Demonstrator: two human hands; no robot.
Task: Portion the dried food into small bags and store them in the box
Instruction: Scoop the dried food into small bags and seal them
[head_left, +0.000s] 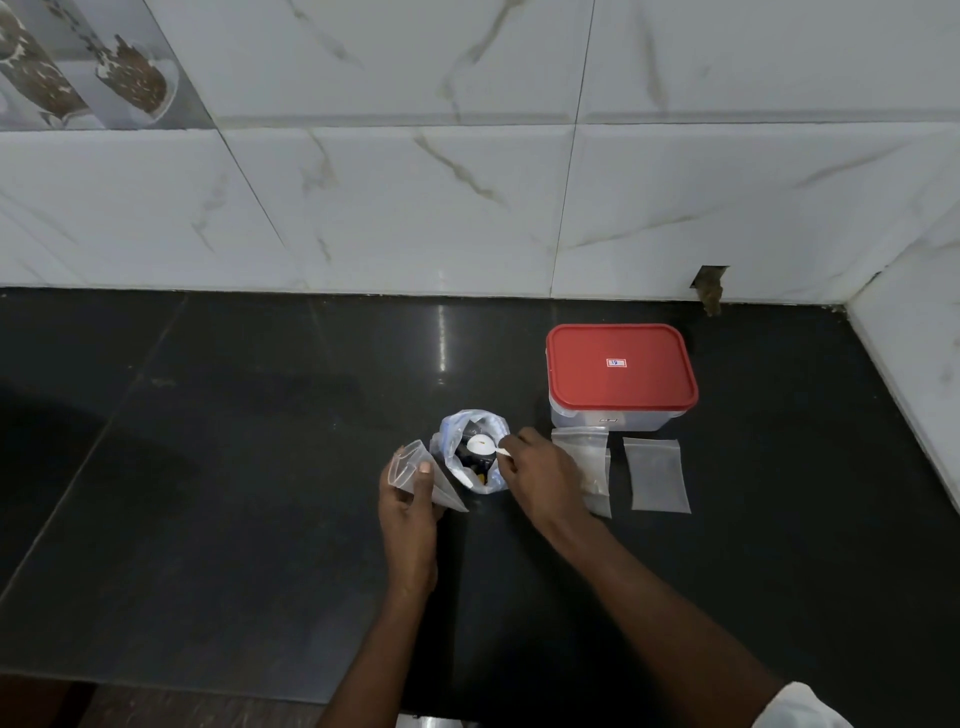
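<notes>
My left hand (408, 506) holds a small clear zip bag (428, 475) with its mouth open, just left of the big food bag (475, 449). That larger plastic bag stands open on the black counter with dark dried food inside. My right hand (540, 475) pinches the handle of a white plastic spoon (480, 446), whose bowl sits over the big bag's opening. A clear box with a red lid (621, 371), closed, stands to the right behind. Two more empty small bags lie in front of it: one (589, 467) partly under my right hand, one (657, 474) further right.
The black stone counter (234, 493) runs to a white marble-tiled wall (415, 208) at the back and a side wall (924, 364) on the right. The counter's front edge shows at the bottom left.
</notes>
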